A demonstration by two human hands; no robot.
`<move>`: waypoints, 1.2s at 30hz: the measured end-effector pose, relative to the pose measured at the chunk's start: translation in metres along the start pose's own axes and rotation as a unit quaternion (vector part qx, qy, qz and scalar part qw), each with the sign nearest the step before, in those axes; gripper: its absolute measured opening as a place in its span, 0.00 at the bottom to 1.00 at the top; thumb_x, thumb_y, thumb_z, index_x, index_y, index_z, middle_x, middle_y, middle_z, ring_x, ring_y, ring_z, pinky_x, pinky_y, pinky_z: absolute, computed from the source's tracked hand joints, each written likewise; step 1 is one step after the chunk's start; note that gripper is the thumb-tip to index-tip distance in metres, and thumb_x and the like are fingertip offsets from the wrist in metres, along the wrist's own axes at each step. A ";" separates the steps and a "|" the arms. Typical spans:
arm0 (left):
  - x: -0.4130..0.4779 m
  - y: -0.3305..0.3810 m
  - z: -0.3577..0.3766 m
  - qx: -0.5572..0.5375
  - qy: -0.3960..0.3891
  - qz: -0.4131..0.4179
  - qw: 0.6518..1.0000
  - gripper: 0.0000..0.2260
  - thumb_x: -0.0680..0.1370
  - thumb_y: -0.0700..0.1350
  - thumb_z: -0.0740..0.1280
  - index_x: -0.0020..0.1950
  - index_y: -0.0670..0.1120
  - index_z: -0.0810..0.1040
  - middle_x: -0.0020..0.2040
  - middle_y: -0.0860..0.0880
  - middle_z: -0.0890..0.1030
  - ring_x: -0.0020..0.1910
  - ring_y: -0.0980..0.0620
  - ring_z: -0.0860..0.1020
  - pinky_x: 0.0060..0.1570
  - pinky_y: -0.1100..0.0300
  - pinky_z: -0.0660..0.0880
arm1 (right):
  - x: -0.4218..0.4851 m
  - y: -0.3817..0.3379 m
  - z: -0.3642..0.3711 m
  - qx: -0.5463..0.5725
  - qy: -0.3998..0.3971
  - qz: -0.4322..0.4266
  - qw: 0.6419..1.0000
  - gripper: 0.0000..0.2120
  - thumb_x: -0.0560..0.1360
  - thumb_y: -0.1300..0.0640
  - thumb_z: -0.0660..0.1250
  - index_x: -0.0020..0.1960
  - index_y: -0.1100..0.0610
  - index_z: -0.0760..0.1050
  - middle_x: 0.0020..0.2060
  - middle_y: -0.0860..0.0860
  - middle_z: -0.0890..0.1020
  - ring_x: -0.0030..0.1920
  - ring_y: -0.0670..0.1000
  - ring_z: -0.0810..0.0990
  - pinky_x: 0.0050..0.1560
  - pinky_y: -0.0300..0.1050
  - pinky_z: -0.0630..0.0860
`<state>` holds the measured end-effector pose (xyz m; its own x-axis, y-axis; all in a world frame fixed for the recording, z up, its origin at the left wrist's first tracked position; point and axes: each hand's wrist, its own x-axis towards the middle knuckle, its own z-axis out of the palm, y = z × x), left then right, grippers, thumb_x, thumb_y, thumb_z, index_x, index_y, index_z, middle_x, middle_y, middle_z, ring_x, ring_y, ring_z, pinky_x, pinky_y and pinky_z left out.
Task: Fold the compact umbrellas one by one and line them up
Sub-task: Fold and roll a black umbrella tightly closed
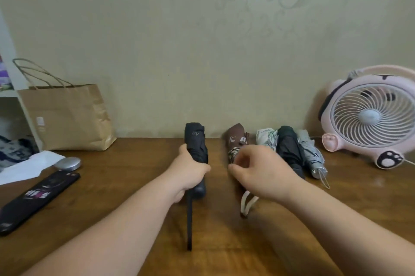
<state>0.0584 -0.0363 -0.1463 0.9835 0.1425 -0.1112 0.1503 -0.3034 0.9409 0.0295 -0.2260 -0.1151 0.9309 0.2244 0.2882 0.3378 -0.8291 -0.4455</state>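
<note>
Gripping black umbrella mid-body w/ left hand, fingers wrapped tight. Folded, pleats bunched, "UV" print above fingers, knob & long black strap below fist, over table. Holding right hand loosely curled just beside, nothing in it, above brown umbrella; cream loop below wrist.

Pale "UV" lettering is printed on the black umbrella. The brown umbrella is marked with a small white motif, and the white umbrella is patterned with green leaves. A very dark umbrella and a grey umbrella are seen. The pink fan is decorated with a black paw print, and its grille is white.
</note>
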 end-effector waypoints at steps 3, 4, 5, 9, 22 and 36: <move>0.027 0.005 0.011 0.017 0.007 -0.013 1.000 0.31 0.75 0.41 0.74 0.73 0.50 0.64 0.55 0.44 0.78 0.50 0.40 0.81 0.53 0.41 0.82 | 0.034 0.011 0.007 -0.124 0.037 -0.006 0.992 0.10 0.77 0.46 0.63 0.54 0.50 0.72 0.49 0.48 0.77 0.56 0.54 0.74 0.52 0.49 0.71; 0.035 0.004 0.015 0.027 0.012 -0.012 0.999 0.30 0.74 0.41 0.74 0.72 0.49 0.64 0.54 0.44 0.78 0.50 0.40 0.82 0.53 0.41 0.82 | 0.042 0.016 0.011 -0.174 0.026 0.016 0.984 0.15 0.76 0.44 0.63 0.59 0.49 0.71 0.54 0.50 0.77 0.62 0.56 0.72 0.61 0.54 0.69; 0.042 0.003 0.019 0.041 0.018 -0.008 0.999 0.30 0.74 0.41 0.74 0.72 0.49 0.65 0.54 0.45 0.78 0.49 0.41 0.82 0.53 0.41 0.82 | 0.049 0.022 0.016 -0.210 0.007 0.041 0.977 0.20 0.76 0.42 0.62 0.65 0.49 0.70 0.60 0.52 0.77 0.67 0.58 0.69 0.69 0.59 0.64; 0.055 0.004 0.028 0.152 0.038 0.042 0.987 0.32 0.74 0.53 0.74 0.75 0.50 0.66 0.61 0.48 0.76 0.54 0.46 0.79 0.54 0.49 0.80 | 0.062 0.038 0.037 -0.242 -0.049 0.082 0.966 0.32 0.75 0.34 0.58 0.75 0.47 0.63 0.67 0.55 0.77 0.75 0.61 0.64 0.78 0.68 0.44; 0.033 -0.038 -0.010 0.284 -0.154 0.207 0.923 0.30 0.77 0.54 0.74 0.75 0.70 0.67 0.81 0.69 0.51 0.80 0.61 0.55 0.76 0.60 0.57 | 0.053 0.044 0.051 -0.168 -0.117 0.030 0.978 0.48 0.68 0.36 0.63 0.81 0.45 0.46 0.68 0.52 0.77 0.77 0.56 0.62 0.79 0.64 0.40; 0.029 -0.037 0.007 0.363 -0.075 0.237 0.898 0.40 0.67 0.75 0.69 0.76 0.68 0.63 0.82 0.64 0.45 0.82 0.57 0.46 0.79 0.48 0.58 | 0.060 0.062 0.027 -0.049 0.017 0.015 0.999 0.32 0.76 0.29 0.59 0.71 0.48 0.74 0.63 0.52 0.81 0.67 0.55 0.75 0.67 0.53 0.71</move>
<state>0.0823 -0.0280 -0.1866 0.9488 -0.2764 0.1528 -0.3158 -0.8384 0.4443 0.1106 -0.2501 -0.1486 0.9343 0.1831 0.3060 0.2939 -0.8813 -0.3700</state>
